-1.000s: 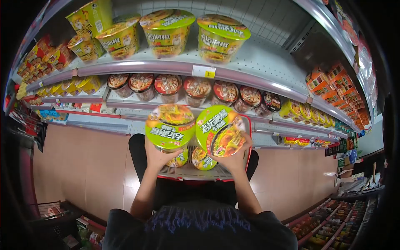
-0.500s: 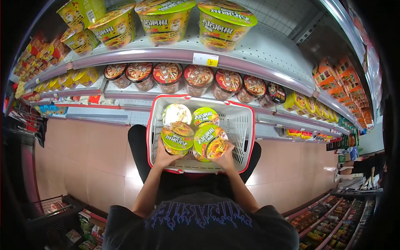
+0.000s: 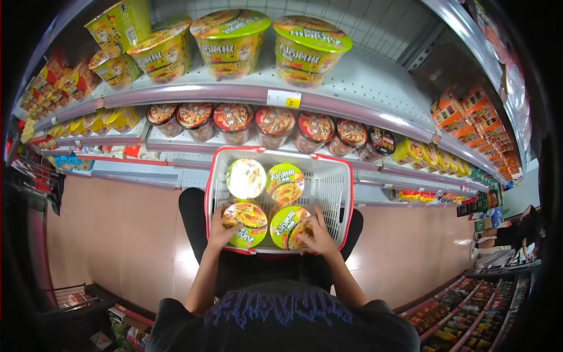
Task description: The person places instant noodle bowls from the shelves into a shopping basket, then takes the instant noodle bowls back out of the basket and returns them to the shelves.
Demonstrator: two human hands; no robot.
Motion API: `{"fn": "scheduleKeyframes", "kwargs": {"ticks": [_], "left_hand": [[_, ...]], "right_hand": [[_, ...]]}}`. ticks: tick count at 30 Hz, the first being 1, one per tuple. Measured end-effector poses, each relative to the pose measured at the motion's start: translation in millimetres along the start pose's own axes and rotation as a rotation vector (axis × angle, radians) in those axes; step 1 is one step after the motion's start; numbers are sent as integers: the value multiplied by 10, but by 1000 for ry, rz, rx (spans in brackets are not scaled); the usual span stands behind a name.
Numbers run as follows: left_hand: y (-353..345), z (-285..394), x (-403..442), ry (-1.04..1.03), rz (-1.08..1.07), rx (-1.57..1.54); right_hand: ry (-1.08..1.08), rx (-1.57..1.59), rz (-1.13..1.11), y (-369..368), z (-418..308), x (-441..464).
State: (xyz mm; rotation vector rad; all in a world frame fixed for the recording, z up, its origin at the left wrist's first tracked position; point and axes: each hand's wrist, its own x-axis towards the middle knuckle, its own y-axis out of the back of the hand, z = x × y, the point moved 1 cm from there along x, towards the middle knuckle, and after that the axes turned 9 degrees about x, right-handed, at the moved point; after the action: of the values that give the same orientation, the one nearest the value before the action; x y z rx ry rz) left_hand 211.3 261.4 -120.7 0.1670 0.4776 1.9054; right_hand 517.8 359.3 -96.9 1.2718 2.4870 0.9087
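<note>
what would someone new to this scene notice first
Probably the basket in the middle, with its red rim and four round cups inside, the left hand at the near-left cup and the right hand at the near-right one. Next, the big green tubs on the shelf above, and the row of red-lidded pots just below them.
</note>
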Motion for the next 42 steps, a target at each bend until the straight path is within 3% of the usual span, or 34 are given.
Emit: {"fn": "scheduleKeyframes", "kwargs": {"ticks": [2,5,10,13,16,17,20,22,28,31,35,38,42], "left_hand": [[101,158,62,-157,130,261],[474,873,466,-391,177,210],[1213,2517,1083,-878,731,303],[1512,3317,1388,-1026,815,454],[1595,3770,1766,-830,681,886],[1606,3830,1965,-657,558,1047],[1678,3896,2313,-273,64,1222],[1671,3938,2318,-267,-45,1148],[1552,3856,2209,-360,204,1102],[1532,3818,2133,-442,296,1069],[1521,3738,2016,-683,544,966],[1483,3726,1730,-863,676,827],[1448,3697,1159,-976,738,726]], "right_hand": [[79,87,104,125,-48,248],[292,-25,291,655,-703,857],[832,9,786,1497,-1654,1854],[717,-46,778,1823,-2193,2280],[594,-186,662,1986,-2477,2664],[522,-231,604,1988,-2455,2812],[345,-300,442,1990,-2315,3104],[255,-328,370,2012,-2391,3113],[-10,-298,365,1988,-2577,3012],[29,-210,380,2004,-2595,2977],[423,-214,672,1950,-2388,2836],[515,-179,821,1993,-2431,2558],[637,22,795,2010,-2503,1985]]}}
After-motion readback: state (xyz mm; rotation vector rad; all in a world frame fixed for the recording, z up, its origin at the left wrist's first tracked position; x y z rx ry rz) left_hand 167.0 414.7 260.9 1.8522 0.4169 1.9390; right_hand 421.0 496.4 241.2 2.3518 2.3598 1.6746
